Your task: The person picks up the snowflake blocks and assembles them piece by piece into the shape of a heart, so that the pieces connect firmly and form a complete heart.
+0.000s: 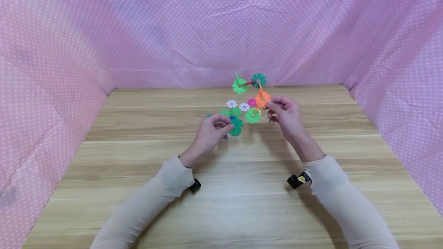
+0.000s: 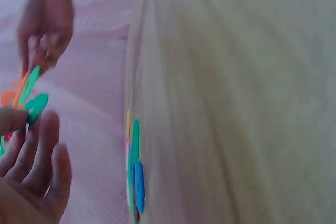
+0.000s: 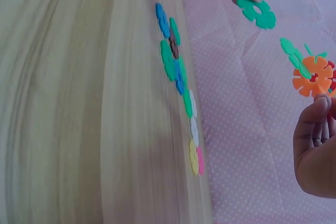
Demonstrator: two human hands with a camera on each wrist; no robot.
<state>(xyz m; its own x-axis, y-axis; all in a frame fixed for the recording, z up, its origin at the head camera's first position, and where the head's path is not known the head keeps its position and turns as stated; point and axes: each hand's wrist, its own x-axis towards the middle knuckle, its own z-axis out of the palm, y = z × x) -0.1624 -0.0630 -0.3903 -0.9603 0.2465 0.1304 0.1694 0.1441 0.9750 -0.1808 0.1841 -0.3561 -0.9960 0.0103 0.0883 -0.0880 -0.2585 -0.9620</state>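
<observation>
My left hand (image 1: 211,133) pinches a single teal-green slotted plastic disc (image 1: 237,128) between thumb and fingers, as the right wrist view also shows. In my right hand (image 1: 288,118), thumb and fingertips grip an orange slotted disc (image 1: 263,100). That disc belongs to a chain of interlocked pieces held up off the table. The chain includes a light green disc (image 1: 252,116) at the near end. Beyond the orange piece come a dark green disc (image 1: 258,80), a red one seen edge-on, and another light green disc (image 1: 239,86). The teal-green disc and the chain are apart.
Loose discs lie flat on the wooden table (image 1: 228,203) beneath the hands: white (image 1: 231,103), pink (image 1: 252,102), yellow (image 3: 193,157), blue (image 3: 162,20), brown (image 3: 174,43) and several green ones. Pink dotted cloth (image 1: 221,30) hangs behind and at both sides.
</observation>
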